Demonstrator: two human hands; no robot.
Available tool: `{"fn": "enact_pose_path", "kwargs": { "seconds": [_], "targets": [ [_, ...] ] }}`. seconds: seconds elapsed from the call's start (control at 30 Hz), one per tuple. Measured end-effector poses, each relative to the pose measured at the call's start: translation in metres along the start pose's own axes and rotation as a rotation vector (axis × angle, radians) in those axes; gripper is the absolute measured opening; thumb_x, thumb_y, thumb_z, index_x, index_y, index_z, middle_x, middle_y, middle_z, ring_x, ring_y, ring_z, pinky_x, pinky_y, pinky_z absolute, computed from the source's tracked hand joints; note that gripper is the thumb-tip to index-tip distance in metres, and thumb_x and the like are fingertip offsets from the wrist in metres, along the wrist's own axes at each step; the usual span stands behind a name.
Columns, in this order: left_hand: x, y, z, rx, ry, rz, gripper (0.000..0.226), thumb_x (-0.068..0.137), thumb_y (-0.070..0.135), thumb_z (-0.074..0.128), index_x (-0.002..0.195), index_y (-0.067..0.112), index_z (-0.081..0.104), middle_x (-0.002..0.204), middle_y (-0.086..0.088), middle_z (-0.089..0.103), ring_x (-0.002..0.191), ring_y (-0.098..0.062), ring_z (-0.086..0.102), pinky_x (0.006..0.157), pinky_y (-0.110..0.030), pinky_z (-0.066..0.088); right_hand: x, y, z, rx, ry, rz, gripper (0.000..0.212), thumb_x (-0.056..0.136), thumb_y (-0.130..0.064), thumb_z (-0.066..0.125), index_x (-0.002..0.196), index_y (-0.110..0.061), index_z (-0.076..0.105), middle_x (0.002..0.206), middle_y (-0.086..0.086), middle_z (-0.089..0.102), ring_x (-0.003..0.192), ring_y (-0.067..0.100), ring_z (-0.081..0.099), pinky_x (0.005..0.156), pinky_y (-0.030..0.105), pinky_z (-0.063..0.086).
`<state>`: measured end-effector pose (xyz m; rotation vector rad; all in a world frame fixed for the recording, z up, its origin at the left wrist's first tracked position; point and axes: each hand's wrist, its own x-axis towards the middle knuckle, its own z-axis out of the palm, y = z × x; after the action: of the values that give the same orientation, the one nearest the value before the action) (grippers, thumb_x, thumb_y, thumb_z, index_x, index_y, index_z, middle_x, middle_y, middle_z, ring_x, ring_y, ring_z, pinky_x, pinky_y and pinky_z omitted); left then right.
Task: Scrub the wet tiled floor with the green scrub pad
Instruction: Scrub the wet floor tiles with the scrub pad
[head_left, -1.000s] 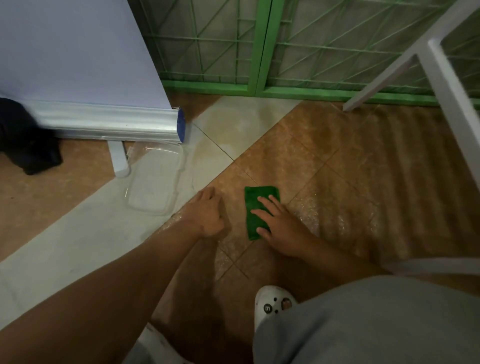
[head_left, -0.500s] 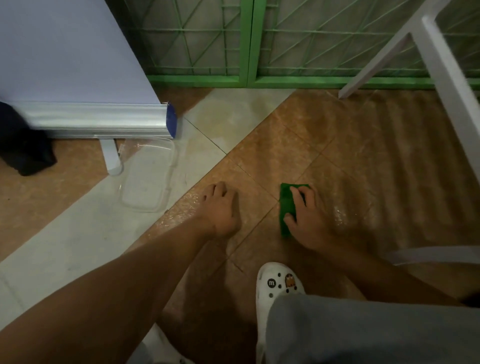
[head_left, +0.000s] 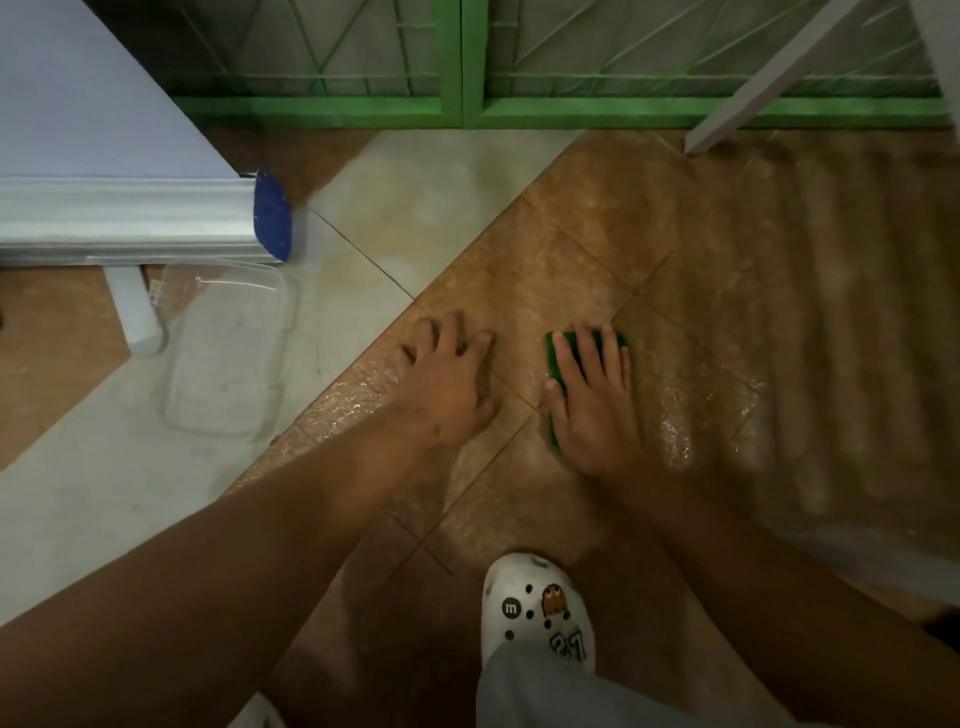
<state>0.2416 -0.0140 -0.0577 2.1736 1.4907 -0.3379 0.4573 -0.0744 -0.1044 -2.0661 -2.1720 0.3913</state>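
The flat green rectangular scrub pad (head_left: 558, 358) looks light, thin and floppy, so I'd guess it folds or skids on the wet brown tiled floor (head_left: 727, 322) unless a whole palm presses it flat; pinching a corner probably won't work.

Going left to right: over at 9 o'clock a clear plastic container lid (head_left: 228, 353) lies on the pale tile strip. The left hand (head_left: 452, 384), just left of centre, rests on the brown tile, fingers (head_left: 457, 332) spread and lightly bent, holding nothing and sitting apart from the pad. Just right of centre, the right hand (head_left: 592, 400) lies palm-down on the pad, its fingers (head_left: 589, 353) straight and a little splayed, pressing rather than gripping. Only the pad's 12 o'clock end and left edge peek out. Down at 6 o'clock is a white clog with charms (head_left: 537, 608).
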Motion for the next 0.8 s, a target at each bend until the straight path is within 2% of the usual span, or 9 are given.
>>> {"fn": "enact_pose_path", "kwargs": {
  "seconds": [0.2,0.43,0.67,0.8],
  "targets": [
    [0.001,0.005,-0.005,0.014,-0.05,-0.028,0.09,0.09,0.061,0.062,0.161,0.033,0.014,0.167,-0.01,-0.005,0.151,-0.047,-0.002,0.115,-0.07,0.021,0.064,0.027,-0.014,-0.013,-0.007,0.135,0.058,0.108,-0.044,0.022,0.162,-0.024,0.022,0.17,0.007,0.015,0.156,0.038,0.006,0.125,0.057,0.003],
    [0.002,0.007,-0.011,0.064,-0.081,-0.042,0.094,0.087,0.063,0.066,0.162,0.034,0.015,0.165,-0.01,-0.001,0.15,-0.045,0.003,0.114,-0.069,0.027,0.08,0.033,-0.019,-0.018,-0.029,0.14,0.06,0.108,-0.045,0.021,0.163,-0.023,0.018,0.171,0.008,0.014,0.156,0.037,0.002,0.125,0.053,-0.002],
    [0.003,0.004,-0.006,0.057,-0.067,-0.037,0.097,0.083,0.064,0.069,0.16,0.036,0.016,0.164,-0.007,0.0,0.149,-0.045,0.005,0.114,-0.067,0.029,0.029,0.02,-0.01,-0.058,-0.069,0.15,0.06,0.108,-0.047,0.019,0.163,-0.023,0.012,0.172,0.007,0.002,0.156,0.039,-0.003,0.124,0.06,0.0],
    [0.005,0.003,-0.005,0.056,-0.064,-0.039,0.097,0.084,0.063,0.069,0.16,0.036,0.016,0.164,-0.008,-0.001,0.149,-0.045,0.005,0.114,-0.067,0.029,-0.036,0.008,0.007,-0.113,-0.021,0.203,0.059,0.108,-0.048,0.024,0.162,-0.025,0.021,0.171,0.011,0.007,0.154,0.048,0.004,0.124,0.061,0.002]
  ]
}}
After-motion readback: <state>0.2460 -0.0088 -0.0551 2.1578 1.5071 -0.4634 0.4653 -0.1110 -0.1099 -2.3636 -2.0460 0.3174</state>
